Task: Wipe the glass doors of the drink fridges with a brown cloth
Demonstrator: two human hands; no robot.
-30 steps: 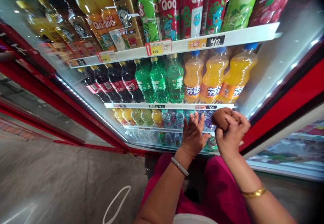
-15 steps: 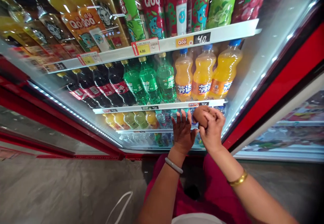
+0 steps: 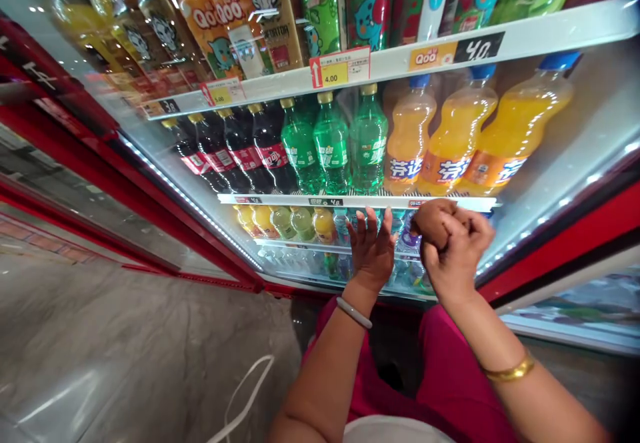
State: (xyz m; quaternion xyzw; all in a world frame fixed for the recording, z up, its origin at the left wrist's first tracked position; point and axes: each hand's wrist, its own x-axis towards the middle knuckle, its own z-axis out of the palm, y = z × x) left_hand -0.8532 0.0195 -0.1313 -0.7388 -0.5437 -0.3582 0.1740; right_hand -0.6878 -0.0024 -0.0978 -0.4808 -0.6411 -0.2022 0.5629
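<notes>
My right hand [image 3: 457, 256] is closed on a bunched brown cloth [image 3: 434, 219], held in front of the right end of a white shelf edge [image 3: 280, 201]. Whether the cloth touches that edge, I cannot tell. Beside it, my left hand [image 3: 373, 249] has its fingers spread and holds nothing. It is in front of the lower shelves, below the green soda bottles [image 3: 370, 143]. Orange soda bottles [image 3: 407, 136] with blue caps stand just above my right hand. Both palms face the drinks cooler, and a gap separates the hands.
Dark cola bottles [image 3: 267, 143] stand left on the same shelf. A higher shelf edge [image 3: 390, 63] carries price tags, with juice bottles above it. Red door frames [image 3: 210, 229] flank the cooler. A white cord [image 3: 247, 396] hangs over the grey floor [image 3: 125, 349].
The view has moved closer and the shelves look larger. My hands have drifted apart, my right one shifting rightward with the brown cloth. My left hand stays spread.
</notes>
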